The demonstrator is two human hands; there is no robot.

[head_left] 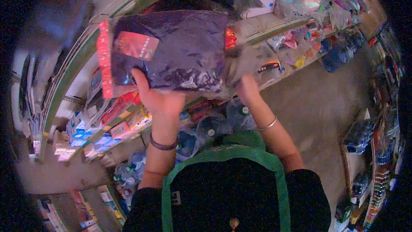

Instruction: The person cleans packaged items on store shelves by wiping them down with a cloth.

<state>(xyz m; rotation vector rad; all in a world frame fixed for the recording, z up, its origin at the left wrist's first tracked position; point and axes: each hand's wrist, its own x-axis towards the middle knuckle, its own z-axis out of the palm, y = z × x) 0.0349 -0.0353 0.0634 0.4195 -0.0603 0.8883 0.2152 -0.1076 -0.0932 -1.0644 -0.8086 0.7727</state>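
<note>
Left thumb (141,81) laid on the upper face of a dark packet (180,51), near its near edge and left of its middle; the other fingers of the left hand (165,103) pass beneath and are hidden, so that the packet is gripped between thumb and underlying fingers. The right hand (249,91) is blurred beside the packet's near right corner, thumb raised; whether its fingers grasp the plastic cannot be told.

The packet is held in front of the person, its long axis running left to right across the body and its broad face turned towards the wearer. A red strip (104,58) marks the short end, which points left; an orange-red label (137,46) sits askew on the left part of the face, and the dark contents show through glossy clear wrapping.

Both forearms reach forward from the near side. The left, with a dark bracelet (163,145) at the wrist, runs nearly straight away from the body; the right, with a silvery bangle (269,123), slants far and left.

Beyond the packet, bagged goods line a shelf (274,28); small cartons (81,129) stand to the left, and bare floor (304,107) extends to the right.
</note>
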